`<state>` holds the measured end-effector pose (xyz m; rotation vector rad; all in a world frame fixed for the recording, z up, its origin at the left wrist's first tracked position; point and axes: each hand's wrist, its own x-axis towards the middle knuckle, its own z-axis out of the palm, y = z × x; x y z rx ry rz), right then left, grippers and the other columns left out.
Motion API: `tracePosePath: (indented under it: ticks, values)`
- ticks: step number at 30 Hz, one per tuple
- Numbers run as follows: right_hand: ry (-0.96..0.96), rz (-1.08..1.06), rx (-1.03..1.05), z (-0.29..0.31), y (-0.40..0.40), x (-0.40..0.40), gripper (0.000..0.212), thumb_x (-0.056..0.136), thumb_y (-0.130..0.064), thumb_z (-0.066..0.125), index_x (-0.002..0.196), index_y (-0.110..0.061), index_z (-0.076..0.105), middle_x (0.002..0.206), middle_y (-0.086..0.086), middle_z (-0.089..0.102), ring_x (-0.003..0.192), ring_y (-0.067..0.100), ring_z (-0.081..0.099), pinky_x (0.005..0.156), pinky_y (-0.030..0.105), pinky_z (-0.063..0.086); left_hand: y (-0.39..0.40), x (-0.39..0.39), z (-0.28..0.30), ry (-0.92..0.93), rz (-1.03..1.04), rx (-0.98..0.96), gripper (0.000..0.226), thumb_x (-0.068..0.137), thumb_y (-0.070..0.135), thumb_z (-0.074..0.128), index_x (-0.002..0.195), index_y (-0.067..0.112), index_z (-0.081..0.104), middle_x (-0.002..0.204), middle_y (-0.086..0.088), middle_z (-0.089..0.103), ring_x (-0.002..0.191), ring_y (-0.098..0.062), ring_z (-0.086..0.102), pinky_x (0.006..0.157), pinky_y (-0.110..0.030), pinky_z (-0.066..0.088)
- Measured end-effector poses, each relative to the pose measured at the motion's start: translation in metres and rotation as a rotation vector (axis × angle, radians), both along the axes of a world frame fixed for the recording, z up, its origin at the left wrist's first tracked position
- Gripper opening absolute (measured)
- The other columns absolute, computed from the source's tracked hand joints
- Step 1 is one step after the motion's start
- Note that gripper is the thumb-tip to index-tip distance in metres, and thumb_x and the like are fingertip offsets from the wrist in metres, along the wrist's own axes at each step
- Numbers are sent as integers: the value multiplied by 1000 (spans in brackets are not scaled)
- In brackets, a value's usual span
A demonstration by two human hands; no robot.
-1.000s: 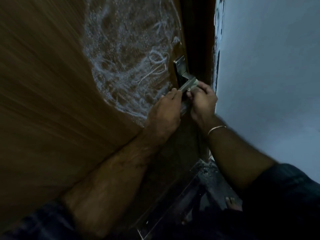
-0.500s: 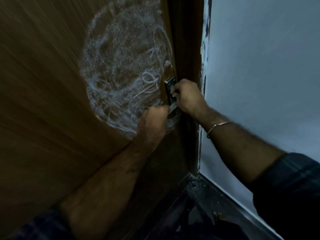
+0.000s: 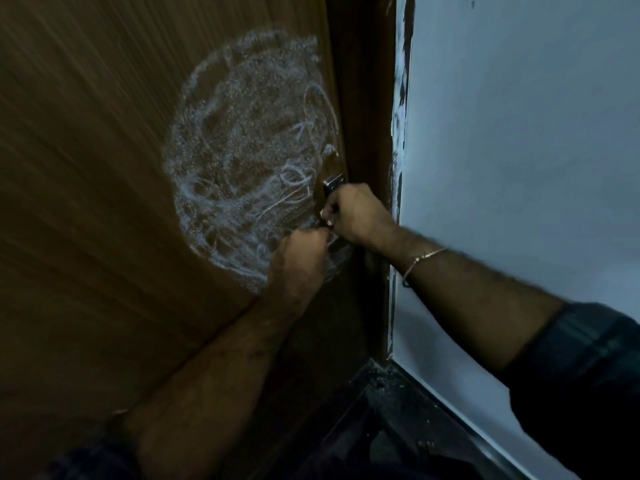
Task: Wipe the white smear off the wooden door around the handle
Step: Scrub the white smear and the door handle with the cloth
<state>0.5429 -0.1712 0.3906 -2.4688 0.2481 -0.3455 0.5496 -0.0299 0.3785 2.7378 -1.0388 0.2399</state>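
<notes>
A wide round white smear (image 3: 249, 161) covers the brown wooden door (image 3: 86, 202) left of the metal handle plate (image 3: 333, 183). My right hand (image 3: 356, 213) is closed around the door handle, which it mostly hides. Just below and left of it, my left hand (image 3: 299, 261) is a fist pressed against the door at the smear's lower right edge. Whether the left fist holds anything is hidden.
A dark door frame (image 3: 367, 98) runs beside the handle, with chipped white paint along its edge. A pale wall (image 3: 519, 133) fills the right side. Dark floor (image 3: 398, 427) lies below, in the corner.
My right hand moved up from the handle's tip and closed over the handle. My left hand curled from flat fingers into a fist. The view shifted, bringing more of the smear into sight.
</notes>
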Motion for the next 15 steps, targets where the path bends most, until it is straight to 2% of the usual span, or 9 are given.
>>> tracePosePath:
  ticks: [2, 3, 5, 7, 11, 13, 15]
  values:
    - [-166, 5, -54, 4, -9, 3, 18, 85, 1, 63, 94, -11, 74, 110, 8, 66, 104, 23, 63, 92, 33, 52, 0, -3, 0, 15, 12, -38, 20, 96, 15, 56, 112, 18, 66, 97, -9, 70, 89, -30, 67, 65, -34, 42]
    - [-202, 74, -116, 2, -13, 3, 21, 84, 4, 63, 96, -8, 74, 111, 10, 65, 106, 24, 61, 94, 35, 50, 0, -5, 1, 20, 22, -51, 20, 96, 15, 56, 112, 18, 67, 97, -8, 70, 87, -29, 66, 65, -34, 42]
    - [-159, 282, -279, -5, -15, 0, 23, 83, 2, 65, 103, -7, 72, 114, 10, 64, 110, 25, 59, 96, 36, 47, -1, -6, 2, 36, 32, -57, 17, 96, 15, 56, 109, 17, 67, 97, -7, 69, 84, -25, 64, 65, -32, 41]
    - [-130, 384, -387, -4, -17, 0, 23, 85, -5, 66, 107, -9, 68, 114, 10, 62, 110, 25, 57, 93, 37, 48, -1, -6, 3, 28, 24, -46, 17, 96, 15, 56, 108, 15, 67, 99, -9, 70, 90, -29, 66, 68, -33, 43]
    - [-329, 344, -482, 2, -21, 10, 24, 78, 1, 66, 102, -3, 65, 104, 17, 61, 95, 34, 56, 74, 43, 50, -1, -7, 5, 29, 44, -28, 19, 97, 16, 53, 110, 16, 66, 100, -13, 70, 94, -36, 66, 73, -40, 48]
    - [-357, 324, -473, -6, -17, 9, 23, 81, -2, 67, 103, -2, 65, 106, 18, 61, 97, 36, 56, 76, 44, 50, -1, -8, 6, 29, 45, -20, 20, 98, 19, 52, 113, 15, 66, 102, -14, 70, 97, -37, 65, 78, -44, 50]
    - [-285, 343, -508, -12, -14, 7, 25, 85, -9, 65, 109, -3, 63, 113, 17, 59, 104, 35, 54, 83, 45, 48, 0, -9, 7, 32, 26, -20, 20, 99, 21, 53, 113, 15, 66, 103, -14, 70, 99, -38, 65, 81, -45, 50]
